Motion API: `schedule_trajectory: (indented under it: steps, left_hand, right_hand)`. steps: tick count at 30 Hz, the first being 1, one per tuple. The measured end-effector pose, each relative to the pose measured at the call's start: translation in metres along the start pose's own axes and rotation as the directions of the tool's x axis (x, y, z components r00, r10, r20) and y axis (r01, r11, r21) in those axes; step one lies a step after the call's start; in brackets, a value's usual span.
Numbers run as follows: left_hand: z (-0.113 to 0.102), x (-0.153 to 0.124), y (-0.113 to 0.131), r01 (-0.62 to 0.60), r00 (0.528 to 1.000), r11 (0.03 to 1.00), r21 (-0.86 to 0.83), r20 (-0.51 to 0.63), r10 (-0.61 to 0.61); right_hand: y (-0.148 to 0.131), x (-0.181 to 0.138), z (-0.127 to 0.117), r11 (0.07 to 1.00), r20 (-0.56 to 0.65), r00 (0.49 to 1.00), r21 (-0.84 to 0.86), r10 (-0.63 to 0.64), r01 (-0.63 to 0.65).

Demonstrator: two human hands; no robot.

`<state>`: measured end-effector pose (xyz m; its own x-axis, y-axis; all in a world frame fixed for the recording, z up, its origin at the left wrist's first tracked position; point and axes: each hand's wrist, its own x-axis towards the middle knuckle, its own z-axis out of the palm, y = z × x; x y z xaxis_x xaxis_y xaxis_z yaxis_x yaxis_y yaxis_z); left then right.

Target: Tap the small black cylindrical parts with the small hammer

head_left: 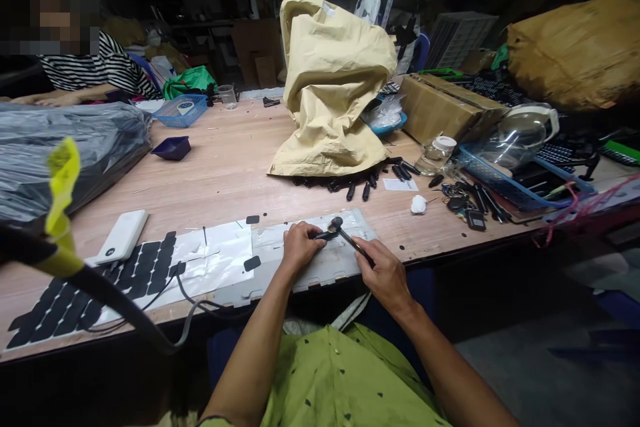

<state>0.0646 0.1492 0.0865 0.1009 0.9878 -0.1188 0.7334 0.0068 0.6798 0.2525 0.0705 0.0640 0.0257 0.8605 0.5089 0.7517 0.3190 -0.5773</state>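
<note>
One bulky tan sack (335, 87) stands on the desk (230, 153), hiding what lies behind; one white-lidded jar (433, 159) sits to its right. The right hand (386, 275) clamps its fingers on one slim, round-headed black tool (349, 239); the left hand (301, 245) pinches one small black piece (327, 235) above a pale board (320, 272).

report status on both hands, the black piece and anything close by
Left hand holding small black piece over grey board. Right hand gripping dark round-headed tool, its head close to the piece. Tan bag beyond, apart from both hands.
</note>
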Motion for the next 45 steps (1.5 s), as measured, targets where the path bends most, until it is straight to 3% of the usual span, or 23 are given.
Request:
schedule_trajectory:
  steps: [7,14,20,24,27,30,32,34,36,42,45]
  left_hand:
    - [-0.001,0.001,-0.002,-0.034,0.999,0.999,0.012,0.006,0.034]
    - [-0.002,0.000,-0.003,-0.052,0.999,0.998,0.024,0.011,0.051]
    - [-0.001,0.000,-0.003,-0.060,0.998,0.998,0.024,0.012,0.060]
    - [0.000,0.000,-0.004,-0.067,0.998,0.998,0.023,0.022,0.066]
    - [-0.001,0.000,-0.004,-0.068,0.997,0.997,0.034,0.031,0.067]
    - [-0.001,-0.002,-0.006,-0.086,0.996,0.996,0.037,0.042,0.084]
    - [-0.001,-0.003,-0.008,-0.086,0.995,0.995,0.042,0.050,0.084]
    - [-0.001,-0.003,-0.009,-0.073,0.996,0.996,0.057,0.050,0.070]
    - [0.000,-0.003,-0.010,-0.053,0.998,0.996,0.076,0.043,0.050]
    - [0.001,-0.003,-0.010,-0.052,0.998,0.992,0.111,0.054,0.046]
    - [-0.003,-0.009,-0.012,-0.117,0.990,0.989,0.087,0.082,0.110]
  right_hand:
    - [-0.006,-0.007,-0.001,0.995,0.006,0.998,-0.083,-0.056,0.056]
    - [-0.016,-0.002,0.002,0.995,-0.027,0.995,-0.015,-0.097,0.097]
    - [-0.017,-0.001,0.005,0.987,0.051,0.991,-0.097,-0.123,0.128]
    - [-0.007,0.007,0.003,1.000,-0.021,1.000,0.002,-0.005,0.005]
    - [0.008,0.017,0.005,0.960,-0.017,0.977,0.193,0.212,-0.205]
    - [0.024,0.029,0.009,0.741,0.102,0.845,0.433,0.524,-0.512]
    - [0.032,0.034,0.010,0.568,0.164,0.744,0.546,0.648,-0.616]
    - [0.036,0.038,0.009,0.475,0.191,0.697,0.607,0.691,-0.637]
    - [0.036,0.041,0.007,0.445,0.218,0.687,0.621,0.693,-0.645]
    - [0.030,0.042,0.007,0.448,0.247,0.688,0.603,0.682,-0.660]
    - [0.029,0.040,0.010,0.474,0.235,0.708,0.599,0.666,-0.645]
